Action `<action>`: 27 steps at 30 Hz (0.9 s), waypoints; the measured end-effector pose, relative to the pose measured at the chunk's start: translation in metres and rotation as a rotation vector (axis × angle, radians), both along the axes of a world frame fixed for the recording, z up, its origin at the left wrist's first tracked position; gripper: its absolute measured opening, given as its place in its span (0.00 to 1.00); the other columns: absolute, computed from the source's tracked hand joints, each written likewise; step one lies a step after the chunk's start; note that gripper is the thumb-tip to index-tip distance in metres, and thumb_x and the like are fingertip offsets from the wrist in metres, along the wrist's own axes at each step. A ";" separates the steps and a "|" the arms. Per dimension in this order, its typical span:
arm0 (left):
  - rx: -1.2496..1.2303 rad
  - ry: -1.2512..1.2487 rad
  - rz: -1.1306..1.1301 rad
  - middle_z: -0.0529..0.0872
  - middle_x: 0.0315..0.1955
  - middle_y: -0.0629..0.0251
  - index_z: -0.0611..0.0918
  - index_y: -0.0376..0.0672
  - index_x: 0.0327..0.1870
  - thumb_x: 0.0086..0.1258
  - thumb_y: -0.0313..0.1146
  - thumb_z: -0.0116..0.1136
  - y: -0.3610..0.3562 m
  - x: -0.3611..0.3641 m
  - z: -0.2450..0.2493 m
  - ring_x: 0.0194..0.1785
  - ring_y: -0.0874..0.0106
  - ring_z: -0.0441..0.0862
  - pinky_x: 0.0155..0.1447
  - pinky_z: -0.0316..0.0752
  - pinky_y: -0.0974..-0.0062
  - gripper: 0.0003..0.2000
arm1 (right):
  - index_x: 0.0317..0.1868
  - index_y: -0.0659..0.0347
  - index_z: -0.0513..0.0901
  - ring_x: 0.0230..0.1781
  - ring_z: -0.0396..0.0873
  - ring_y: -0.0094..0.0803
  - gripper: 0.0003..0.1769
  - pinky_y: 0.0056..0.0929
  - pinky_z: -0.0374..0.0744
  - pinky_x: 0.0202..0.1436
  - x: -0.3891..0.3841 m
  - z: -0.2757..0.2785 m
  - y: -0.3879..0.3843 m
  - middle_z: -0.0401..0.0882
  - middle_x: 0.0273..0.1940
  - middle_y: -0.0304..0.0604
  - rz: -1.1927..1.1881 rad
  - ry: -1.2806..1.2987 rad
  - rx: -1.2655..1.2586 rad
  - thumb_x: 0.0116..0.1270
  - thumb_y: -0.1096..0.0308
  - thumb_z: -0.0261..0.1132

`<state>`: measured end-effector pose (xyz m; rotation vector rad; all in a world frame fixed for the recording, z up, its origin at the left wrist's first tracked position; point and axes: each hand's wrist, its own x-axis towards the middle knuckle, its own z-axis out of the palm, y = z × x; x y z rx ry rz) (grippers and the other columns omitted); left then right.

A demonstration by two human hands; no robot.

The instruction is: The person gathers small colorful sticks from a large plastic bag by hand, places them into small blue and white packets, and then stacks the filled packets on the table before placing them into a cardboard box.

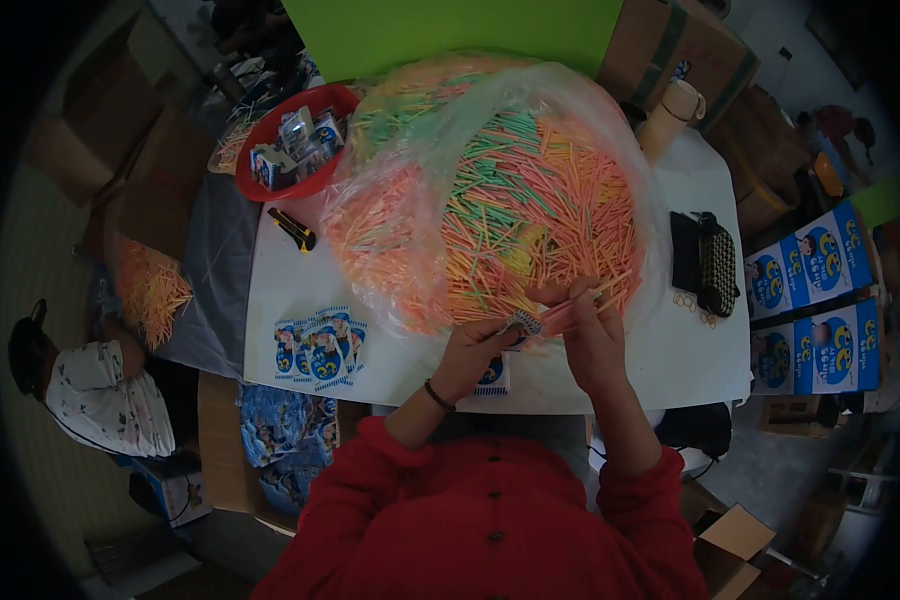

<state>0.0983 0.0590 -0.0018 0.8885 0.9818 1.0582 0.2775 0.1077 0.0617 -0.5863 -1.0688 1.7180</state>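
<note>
My left hand [478, 352] pinches the top of a small blue-and-white packet [523, 322] at the near edge of a heap of colored sticks. Close beside it, my right hand [594, 338] has its fingers closed on a few thin pink sticks [558, 319], their ends pointing toward the packet. In front of both hands lies a large clear plastic bag [410, 200], spread wide and full of pink, orange, green and yellow sticks [545, 190]. Below the hands, another packet [492, 375] lies on the white table [390, 378].
Several packets [320, 345] lie left on the table. A red basin [253, 185] of small packs and a yellow utility knife [292, 229] sit behind them. At right are a flask [670, 118] and a black pouch [716, 265]. A person [105, 390] sits at far left.
</note>
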 end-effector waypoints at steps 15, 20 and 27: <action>0.131 -0.180 0.002 0.83 0.53 0.64 0.77 0.38 0.61 0.74 0.24 0.52 0.008 0.008 -0.019 0.55 0.76 0.80 0.61 0.74 0.76 0.16 | 0.55 0.63 0.75 0.58 0.73 0.28 0.15 0.28 0.73 0.60 -0.011 -0.021 0.006 0.77 0.57 0.42 0.153 -0.319 0.248 0.79 0.65 0.47; 0.219 -0.148 -0.003 0.82 0.54 0.64 0.75 0.37 0.63 0.75 0.24 0.51 0.017 0.013 -0.013 0.57 0.76 0.78 0.62 0.72 0.77 0.17 | 0.62 0.64 0.73 0.64 0.69 0.31 0.20 0.29 0.72 0.62 -0.005 -0.009 0.011 0.71 0.64 0.45 0.121 -0.305 0.246 0.80 0.62 0.45; 0.239 -0.183 -0.027 0.82 0.53 0.67 0.74 0.38 0.64 0.75 0.25 0.52 0.019 0.014 -0.018 0.55 0.79 0.78 0.59 0.72 0.80 0.18 | 0.59 0.61 0.78 0.70 0.65 0.38 0.19 0.36 0.69 0.66 -0.002 0.004 0.024 0.70 0.66 0.47 0.008 -0.612 0.693 0.78 0.61 0.47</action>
